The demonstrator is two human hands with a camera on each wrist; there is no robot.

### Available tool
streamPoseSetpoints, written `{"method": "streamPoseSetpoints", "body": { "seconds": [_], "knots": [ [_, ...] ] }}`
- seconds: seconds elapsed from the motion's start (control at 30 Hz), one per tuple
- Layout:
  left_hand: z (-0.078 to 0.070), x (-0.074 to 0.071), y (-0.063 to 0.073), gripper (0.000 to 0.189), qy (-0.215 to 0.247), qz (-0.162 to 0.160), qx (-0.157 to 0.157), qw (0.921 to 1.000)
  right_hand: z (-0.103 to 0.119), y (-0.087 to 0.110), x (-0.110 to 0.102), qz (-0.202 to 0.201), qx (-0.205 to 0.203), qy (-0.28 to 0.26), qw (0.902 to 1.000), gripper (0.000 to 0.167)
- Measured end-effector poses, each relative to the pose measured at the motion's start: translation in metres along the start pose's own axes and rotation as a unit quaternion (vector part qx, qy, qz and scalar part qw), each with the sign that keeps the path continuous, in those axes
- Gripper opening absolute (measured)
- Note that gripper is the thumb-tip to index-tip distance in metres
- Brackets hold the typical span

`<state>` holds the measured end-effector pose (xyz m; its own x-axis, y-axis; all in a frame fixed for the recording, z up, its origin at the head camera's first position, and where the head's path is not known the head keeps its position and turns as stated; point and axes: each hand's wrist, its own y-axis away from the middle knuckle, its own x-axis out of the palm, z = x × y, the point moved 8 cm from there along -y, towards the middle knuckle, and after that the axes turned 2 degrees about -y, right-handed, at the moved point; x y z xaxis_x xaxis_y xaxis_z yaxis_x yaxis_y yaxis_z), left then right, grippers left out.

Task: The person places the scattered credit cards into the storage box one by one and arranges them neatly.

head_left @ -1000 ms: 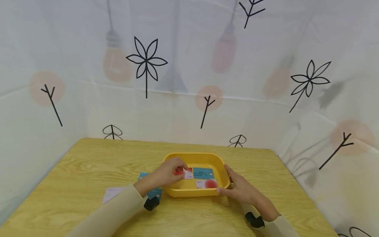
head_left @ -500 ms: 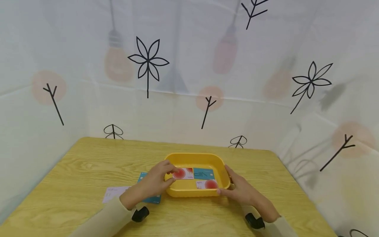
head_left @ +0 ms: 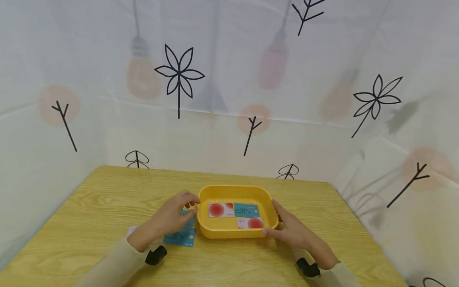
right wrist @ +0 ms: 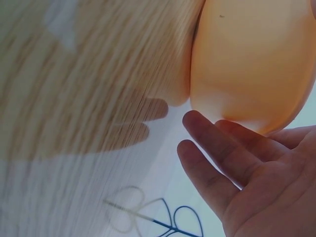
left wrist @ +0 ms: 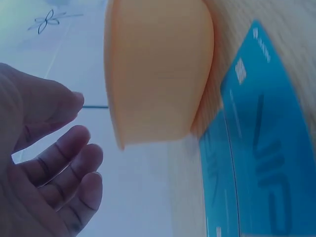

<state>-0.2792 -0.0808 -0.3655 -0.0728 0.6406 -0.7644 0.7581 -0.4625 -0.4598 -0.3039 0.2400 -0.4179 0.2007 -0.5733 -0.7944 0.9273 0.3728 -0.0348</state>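
My left hand [head_left: 171,213] hovers just left of the yellow plastic tray [head_left: 234,234], above two blue VIP cards [head_left: 181,238]. Its fingers are loosely bent with nothing between them, as the left wrist view also shows. My right hand [head_left: 292,230] touches the tray's right end, thumb at the near corner and fingers along the side wall. In the right wrist view those fingers look mostly straight beside the wall. Inside the tray lie a white card with a red circle [head_left: 220,210], a blue VIP card [head_left: 246,210] and another white-and-red card [head_left: 250,223].
A white card [head_left: 132,230] lies on the wooden table [head_left: 229,263], mostly covered by my left wrist. Behind the table hangs a pale curtain [head_left: 215,139] with plant and bulb prints. Each wrist wears a black strap piece.
My left hand has drawn back leftward from over the tray to outside its left rim, uncovering the white-and-red card there. The right hand and the tray have stayed put.
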Motion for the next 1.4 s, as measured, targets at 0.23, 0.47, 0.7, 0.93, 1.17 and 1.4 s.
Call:
{"method": "streamPoseSetpoints", "body": {
  "seconds": [0.23, 0.47, 0.7, 0.93, 1.17, 1.4],
  "knots": [
    [0.023, -0.006, 0.007, 0.023, -0.021, 0.05, -0.018, 0.9984, 0.0, 0.0, -0.001, 0.0, -0.002, -0.002, 1.0, 0.109],
    [0.046, -0.003, 0.013, 0.034, -0.012, 0.108, -0.072, 0.9915, 0.001, 0.001, 0.0, 0.001, 0.003, -0.003, 1.0, 0.109],
    [0.06, 0.0, 0.016, 0.038, -0.009, 0.141, -0.09, 0.9859, 0.001, 0.001, 0.0, 0.001, 0.004, -0.006, 1.0, 0.109],
    [0.07, 0.005, 0.019, 0.041, -0.011, 0.16, -0.094, 0.9825, 0.001, 0.001, -0.001, 0.0, 0.002, -0.007, 1.0, 0.109],
    [0.074, 0.006, 0.022, 0.041, -0.005, 0.178, -0.093, 0.9795, 0.001, 0.001, 0.0, 0.002, 0.002, -0.01, 0.9999, 0.109],
    [0.077, 0.007, 0.024, 0.04, -0.021, 0.189, -0.096, 0.9771, 0.001, 0.002, 0.0, 0.001, 0.005, -0.008, 1.0, 0.109]
  ]
}}
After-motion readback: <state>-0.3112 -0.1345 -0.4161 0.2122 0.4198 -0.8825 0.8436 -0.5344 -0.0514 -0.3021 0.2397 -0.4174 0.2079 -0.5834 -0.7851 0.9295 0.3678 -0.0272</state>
